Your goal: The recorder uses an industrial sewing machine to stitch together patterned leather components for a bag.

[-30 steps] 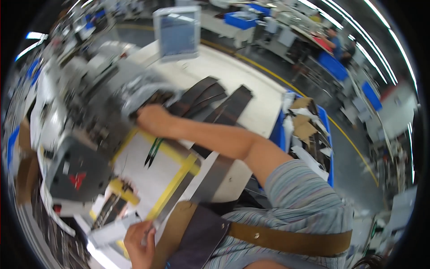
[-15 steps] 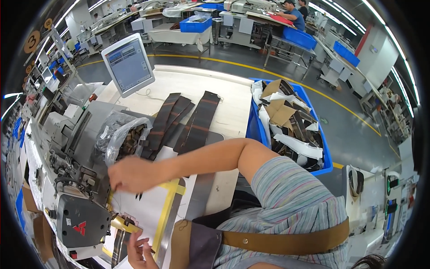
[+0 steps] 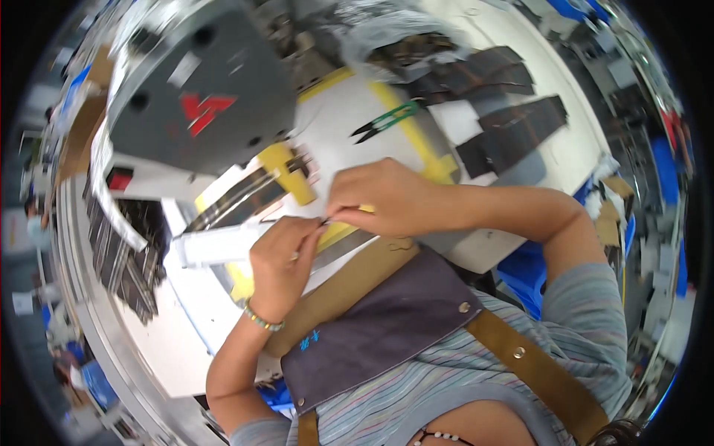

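My left hand (image 3: 281,262) and my right hand (image 3: 390,197) meet fingertip to fingertip in front of the sewing machine. Both pinch at one spot; a tiny dark bit shows between them, too small to name. Just beyond, a yellow clamp piece (image 3: 288,175) lies over a dark striped fabric strip (image 3: 242,201) on the white work plate (image 3: 335,111), which is edged with yellow tape. Green-handled thread snips (image 3: 388,123) rest on the plate beyond my right hand. The grey machine head (image 3: 216,82) with a red mark rises at the left.
Dark striped fabric pieces (image 3: 513,137) lie at the right, near a clear plastic bag (image 3: 405,44) of cut pieces. More striped fabric (image 3: 130,260) hangs at the left. A blue bin (image 3: 524,275) stands by my right elbow.
My right hand has come back from beside the machine to meet my left hand, which has its fingers closed now. The view has turned and moved nearer; the snips now show plainly.
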Demonstrator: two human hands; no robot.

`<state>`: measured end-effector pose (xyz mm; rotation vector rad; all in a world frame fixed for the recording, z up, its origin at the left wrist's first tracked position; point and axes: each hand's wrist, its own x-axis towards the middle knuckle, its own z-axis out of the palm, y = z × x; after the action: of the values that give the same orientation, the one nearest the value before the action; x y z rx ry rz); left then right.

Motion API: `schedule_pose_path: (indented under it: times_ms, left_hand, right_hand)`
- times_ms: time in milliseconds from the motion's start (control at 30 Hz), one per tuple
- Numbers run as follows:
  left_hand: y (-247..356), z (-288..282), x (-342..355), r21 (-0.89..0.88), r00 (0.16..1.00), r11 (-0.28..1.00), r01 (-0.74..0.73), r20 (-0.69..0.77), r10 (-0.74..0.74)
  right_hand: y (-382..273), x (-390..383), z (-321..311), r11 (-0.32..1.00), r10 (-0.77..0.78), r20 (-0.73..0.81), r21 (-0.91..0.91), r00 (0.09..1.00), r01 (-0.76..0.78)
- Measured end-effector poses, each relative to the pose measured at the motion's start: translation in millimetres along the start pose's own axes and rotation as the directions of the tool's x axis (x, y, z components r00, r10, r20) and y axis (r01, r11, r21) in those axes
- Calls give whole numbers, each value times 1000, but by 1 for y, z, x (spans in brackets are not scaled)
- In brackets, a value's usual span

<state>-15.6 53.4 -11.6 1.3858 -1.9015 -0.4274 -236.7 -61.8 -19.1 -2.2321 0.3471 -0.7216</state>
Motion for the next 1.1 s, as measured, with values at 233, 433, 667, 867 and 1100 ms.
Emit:
schedule_pose_path:
  times_ms: [233,433,667,867,1100]
  left_hand:
    - [-18,-6,18,391,958,880,-270,15,287]
    - [-49,-17,27,451,983,887,-98,-92,156]
    - [-51,-12,23,486,985,869,-92,-84,152]
    - [-48,-11,24,445,990,887,-125,-3,141]
    - [-42,-11,24,492,983,856,-157,162,87]
  right_hand:
    - [12,22,-15,708,-286,243,-598,927,375]
    - [46,60,-10,561,-422,107,-749,900,352]
    - [59,63,2,595,-417,2,-755,909,275]
    - [56,58,4,579,-384,60,-762,922,290]
    - [58,58,15,475,-472,184,-770,862,425]
